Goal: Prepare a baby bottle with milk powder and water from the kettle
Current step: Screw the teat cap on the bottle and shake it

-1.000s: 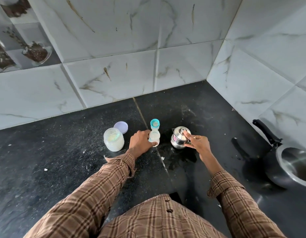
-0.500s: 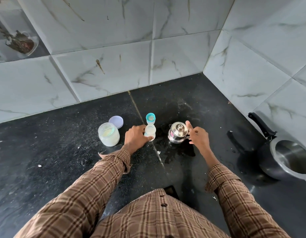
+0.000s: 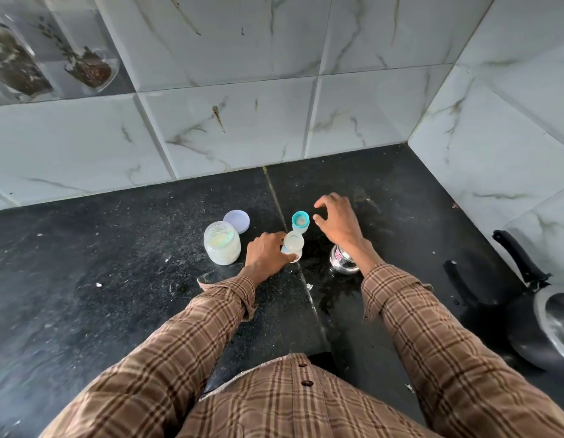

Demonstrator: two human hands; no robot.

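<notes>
Brown plaid shirt [image 3: 283,403], dark and cream checks, long sleeves with buttoned cuffs, two dark buttons down the front placket; bare hands.

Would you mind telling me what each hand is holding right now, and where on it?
The left hand grips the bottle low on its body, near the base. The right hand holds nothing; it hovers open beside the teal cap.

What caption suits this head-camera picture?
Left hand steadies the open baby bottle while the right hand reaches toward its teal cap.
</notes>
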